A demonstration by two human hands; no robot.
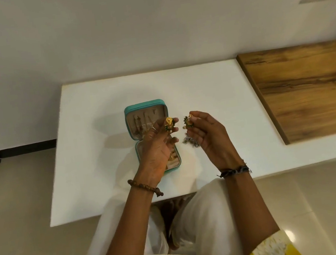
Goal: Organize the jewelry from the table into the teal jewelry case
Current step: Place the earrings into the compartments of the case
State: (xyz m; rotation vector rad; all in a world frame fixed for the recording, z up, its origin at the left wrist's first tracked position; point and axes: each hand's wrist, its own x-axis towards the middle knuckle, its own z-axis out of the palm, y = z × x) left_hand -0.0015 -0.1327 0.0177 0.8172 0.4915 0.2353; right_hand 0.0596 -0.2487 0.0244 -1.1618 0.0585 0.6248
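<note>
The teal jewelry case (144, 107) lies open on the white table (102, 158), its lid at the far side with several pieces hanging inside. My left hand (159, 148) is raised over the case and pinches a gold and green earring (169, 123) at its fingertips. My right hand (209, 136) is raised just right of the case and pinches a matching gold and green earring (188, 122). A silver chain piece (190, 140) lies on the table beside my right palm. The case's lower tray is mostly hidden by my left hand.
A wooden board (313, 89) lies flush on the table's right side. A white wall runs behind the table. My knees in white cloth (199, 220) sit below the near edge, with pale floor tiles on both sides.
</note>
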